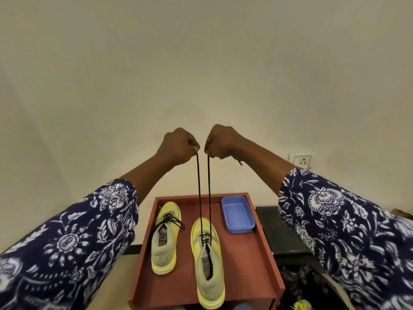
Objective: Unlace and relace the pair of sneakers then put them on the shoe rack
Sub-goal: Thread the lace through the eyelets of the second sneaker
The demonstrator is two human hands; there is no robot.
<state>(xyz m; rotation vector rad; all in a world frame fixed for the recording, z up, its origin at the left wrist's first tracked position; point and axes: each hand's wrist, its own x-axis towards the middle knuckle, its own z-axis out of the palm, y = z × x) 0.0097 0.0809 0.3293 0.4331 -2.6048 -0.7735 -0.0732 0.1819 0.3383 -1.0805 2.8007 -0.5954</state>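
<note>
Two yellow-green sneakers stand on the red-brown shoe rack top [245, 265]. The left sneaker [165, 240] has its black lace threaded and tied loosely. The right sneaker [209, 265] is laced only through its front eyelets. Its black lace [199, 189] runs up in two taut strands. My left hand [178, 146] pinches one strand end, and my right hand [221, 142] pinches the other. Both hands are raised high above the shoe, close together, fists closed. A short lace tip sticks out beside my right wrist.
A blue plastic tray [238, 214] sits at the rack's back right corner. A black surface [279, 233] adjoins the rack on the right, with dark bags below. A wall socket [302, 161] is on the cream wall behind.
</note>
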